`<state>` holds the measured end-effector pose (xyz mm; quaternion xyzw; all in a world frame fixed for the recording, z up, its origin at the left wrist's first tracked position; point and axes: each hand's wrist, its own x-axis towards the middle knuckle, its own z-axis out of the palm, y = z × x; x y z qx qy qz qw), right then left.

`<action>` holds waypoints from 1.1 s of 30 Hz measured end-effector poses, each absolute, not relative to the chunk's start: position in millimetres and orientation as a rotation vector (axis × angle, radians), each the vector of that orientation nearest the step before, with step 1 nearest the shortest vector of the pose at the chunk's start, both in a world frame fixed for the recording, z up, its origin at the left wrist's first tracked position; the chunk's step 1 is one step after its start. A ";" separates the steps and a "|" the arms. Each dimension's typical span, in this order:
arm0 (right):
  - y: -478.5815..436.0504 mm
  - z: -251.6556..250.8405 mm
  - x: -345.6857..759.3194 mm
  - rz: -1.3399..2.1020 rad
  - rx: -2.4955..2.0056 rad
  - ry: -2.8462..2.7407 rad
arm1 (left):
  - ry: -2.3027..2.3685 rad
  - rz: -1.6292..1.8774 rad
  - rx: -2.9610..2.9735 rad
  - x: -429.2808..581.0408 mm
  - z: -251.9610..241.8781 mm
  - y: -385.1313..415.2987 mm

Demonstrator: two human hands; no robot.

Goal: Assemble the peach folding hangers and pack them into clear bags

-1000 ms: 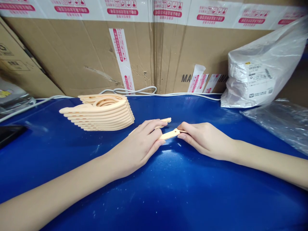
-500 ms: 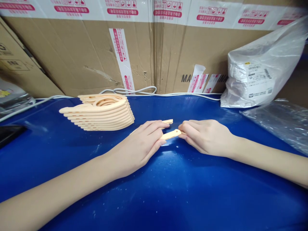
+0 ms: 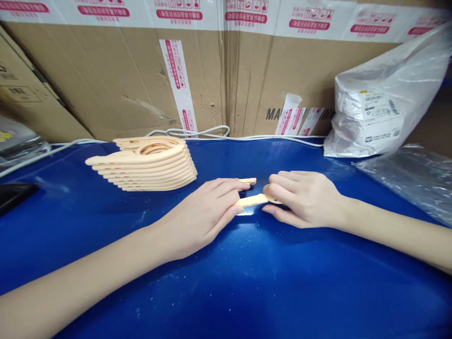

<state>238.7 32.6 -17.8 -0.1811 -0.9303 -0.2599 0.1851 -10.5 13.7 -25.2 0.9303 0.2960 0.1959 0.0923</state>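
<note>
My left hand [image 3: 212,207] is closed over a cream plastic piece, pressing it near the blue tabletop. Two narrow arms stick out past my fingers: a front bar [image 3: 252,201] and a shorter rear bar [image 3: 249,181]. At the front bar's tip is a small rounded end piece [image 3: 274,200] with a dark hole. The curled fingers of my right hand [image 3: 303,200] are on this end piece, the thumb lower and a little apart. The rest of the held piece is hidden under my left hand. Back left stands a neat stack of similar cream plastic pieces [image 3: 151,167] with looped openings.
Large cardboard boxes [image 3: 123,75] with printed tape wall off the back of the blue table [image 3: 226,282]. A white cable [image 3: 254,138] runs along their base. At right are a white plastic-wrapped parcel [image 3: 370,113] and clear film [image 3: 409,174]. A dark flat object [image 3: 16,195] lies at left.
My right hand has shifted slightly, its thumb dropping away from the index finger. The rounded end piece now shows between them, beyond the front bar. My left hand stays nearly still.
</note>
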 end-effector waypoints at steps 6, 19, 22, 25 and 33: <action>30.3 -14.3 238.1 -0.459 -0.382 -2.692 | 0.980 0.592 2.637 -10.6 -22.6 15.4; 15.4 -5.5 231.7 0.822 -0.659 -2.627 | 1.208 0.788 2.440 -12.6 -27.1 19.8; 15.6 -7.8 229.1 0.917 -0.669 -2.489 | 1.226 0.755 2.459 -12.8 -28.2 19.3; 11.0 -11.2 226.0 0.856 -0.700 -2.447 | 1.215 0.769 2.471 -12.6 -29.1 18.5; -1.8 -8.9 225.8 0.777 -0.694 -2.604 | 1.150 0.926 2.394 -12.2 -25.9 16.7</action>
